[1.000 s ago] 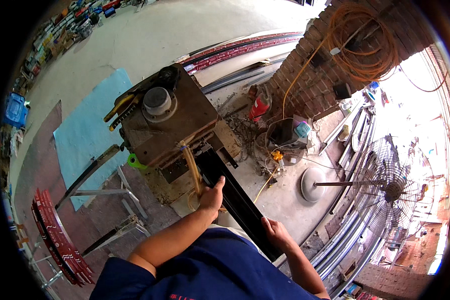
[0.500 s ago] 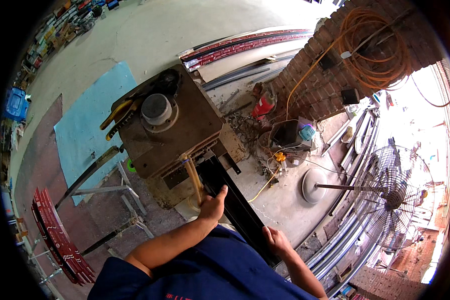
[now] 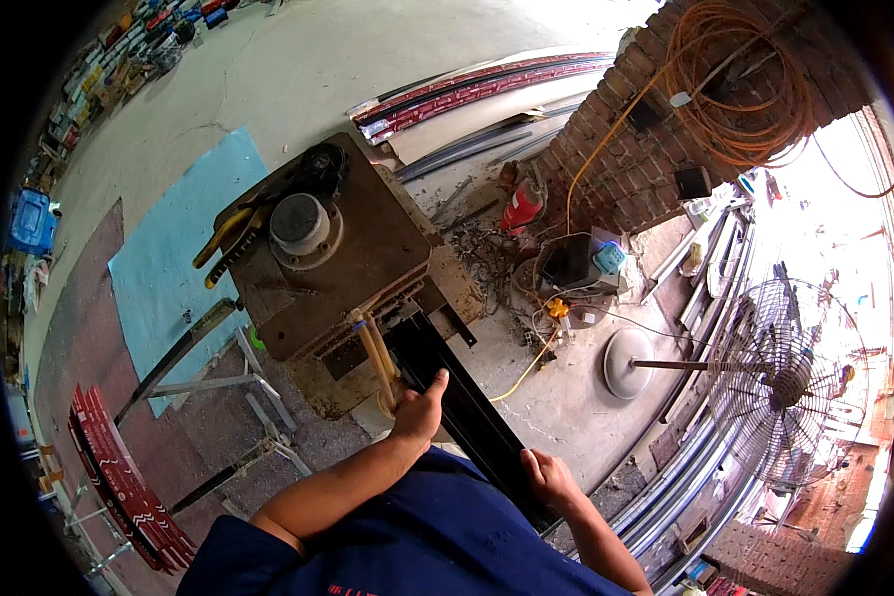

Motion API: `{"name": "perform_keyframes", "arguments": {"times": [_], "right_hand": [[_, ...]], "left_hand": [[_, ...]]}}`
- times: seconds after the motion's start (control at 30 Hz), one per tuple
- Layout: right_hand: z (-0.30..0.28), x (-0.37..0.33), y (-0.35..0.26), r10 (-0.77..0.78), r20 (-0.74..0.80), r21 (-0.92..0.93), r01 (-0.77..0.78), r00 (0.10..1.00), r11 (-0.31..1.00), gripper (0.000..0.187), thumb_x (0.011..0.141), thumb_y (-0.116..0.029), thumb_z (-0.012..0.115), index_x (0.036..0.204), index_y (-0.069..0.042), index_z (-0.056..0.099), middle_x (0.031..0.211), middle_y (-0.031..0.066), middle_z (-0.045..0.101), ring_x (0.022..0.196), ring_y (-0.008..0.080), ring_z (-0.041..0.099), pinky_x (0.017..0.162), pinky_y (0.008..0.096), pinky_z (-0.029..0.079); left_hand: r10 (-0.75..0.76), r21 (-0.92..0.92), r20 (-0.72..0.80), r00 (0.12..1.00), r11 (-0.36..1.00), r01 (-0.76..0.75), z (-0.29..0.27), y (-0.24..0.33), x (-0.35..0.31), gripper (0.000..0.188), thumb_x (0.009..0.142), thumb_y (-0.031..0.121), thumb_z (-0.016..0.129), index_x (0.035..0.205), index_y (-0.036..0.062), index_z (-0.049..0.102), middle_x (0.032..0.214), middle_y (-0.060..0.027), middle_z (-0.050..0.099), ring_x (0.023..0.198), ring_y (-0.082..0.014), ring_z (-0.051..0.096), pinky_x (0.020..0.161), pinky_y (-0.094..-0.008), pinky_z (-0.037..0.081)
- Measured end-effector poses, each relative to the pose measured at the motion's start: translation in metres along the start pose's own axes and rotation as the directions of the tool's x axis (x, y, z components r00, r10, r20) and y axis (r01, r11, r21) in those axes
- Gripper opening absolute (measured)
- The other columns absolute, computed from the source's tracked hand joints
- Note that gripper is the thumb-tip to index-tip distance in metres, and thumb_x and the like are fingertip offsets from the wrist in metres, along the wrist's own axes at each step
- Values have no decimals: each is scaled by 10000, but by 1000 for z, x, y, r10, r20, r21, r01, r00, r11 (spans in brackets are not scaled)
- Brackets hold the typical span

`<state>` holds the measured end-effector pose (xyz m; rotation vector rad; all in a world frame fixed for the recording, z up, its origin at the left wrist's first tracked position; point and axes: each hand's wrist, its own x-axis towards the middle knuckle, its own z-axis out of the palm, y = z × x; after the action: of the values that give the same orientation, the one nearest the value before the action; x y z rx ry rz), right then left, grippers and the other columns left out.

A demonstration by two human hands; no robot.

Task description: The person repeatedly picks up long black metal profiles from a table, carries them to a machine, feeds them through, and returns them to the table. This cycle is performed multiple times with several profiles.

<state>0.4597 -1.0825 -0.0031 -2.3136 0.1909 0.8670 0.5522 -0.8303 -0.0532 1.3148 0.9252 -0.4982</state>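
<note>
A long black metal profile (image 3: 472,402) runs from the front of a brown metal machine (image 3: 368,248) down toward my body. My left hand (image 3: 419,409) is closed at the profile's left edge, thumb laid over the top. Its other fingers are mostly hidden, close beside the lower end of a tan looped strap or handle (image 3: 372,356) on the machine front. Lower down, my right hand (image 3: 551,477) grips the right edge, with its thumb on top and fingers hidden underneath. A pair of yellow-and-black-handled gloves or tools (image 3: 230,238) lies next to the machine's round grey cap (image 3: 300,221).
A wire-cage fan (image 3: 785,382) on a round base stands at right. Red bottle (image 3: 521,207), cables and an open box (image 3: 569,260) sit beside a brick pillar (image 3: 616,129). Metal frames (image 3: 258,382) and red-wrapped strips (image 3: 129,482) are at left; more profiles (image 3: 487,94) lie beyond.
The view has shifted slightly. Both hands keep nearly the same places on the black profile, and no clear movement of the profile shows.
</note>
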Motion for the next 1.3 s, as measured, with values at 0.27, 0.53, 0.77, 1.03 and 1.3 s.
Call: {"name": "perform_keyframes", "arguments": {"times": [0.27, 0.53, 0.77, 1.03, 1.3], "right_hand": [[12, 11, 15, -5, -7, 11, 5, 1000, 1000, 476, 1021, -453, 411, 934, -24, 599, 814, 292, 611, 849, 497, 594, 719, 522, 469], [74, 74, 75, -176, -49, 137, 181, 983, 974, 433, 1005, -447, 429, 972, -45, 585, 803, 276, 610, 815, 498, 594, 689, 531, 458], [93, 76, 94, -215, -160, 187, 243, 964, 952, 385, 990, -406, 482, 1007, -41, 606, 874, 271, 636, 870, 486, 612, 721, 519, 484], [83, -35, 164, -223, -377, 164, 302, 899, 939, 361, 982, -334, 489, 951, -10, 645, 721, 221, 608, 679, 304, 643, 635, 407, 484], [33, -100, 42, -557, -367, -116, 557, 745, 822, 457, 890, -439, 625, 1113, -40, 632, 817, 189, 654, 754, 386, 650, 678, 443, 502]], "left_hand": [[121, 17, -35, 992, 993, -121, 3, -32, 23, 755, 867, 566, 672, 1213, -88, 521, 1259, -203, 577, 1186, -270, 539, 1024, -360, 408], [347, 237, -61, 936, 916, -324, -7, -43, 32, 667, 902, 564, 630, 1195, -34, 602, 1192, -189, 647, 1096, -304, 619, 960, -385, 472], [332, 503, -129, 934, 834, -227, 8, 4, -34, 681, 899, 609, 605, 986, -60, 696, 1007, -206, 717, 981, -344, 678, 857, -406, 509], [295, 574, 188, 937, 741, -349, 26, -46, -127, 624, 912, 601, 584, 750, 8, 694, 631, -135, 658, 654, -292, 677, 633, -428, 512], [685, -45, 387, 617, 683, -729, -3, -166, -209, 452, 995, 325, 581, 1306, -1, 546, 1234, -152, 619, 1187, -246, 549, 1015, -363, 418]]}}
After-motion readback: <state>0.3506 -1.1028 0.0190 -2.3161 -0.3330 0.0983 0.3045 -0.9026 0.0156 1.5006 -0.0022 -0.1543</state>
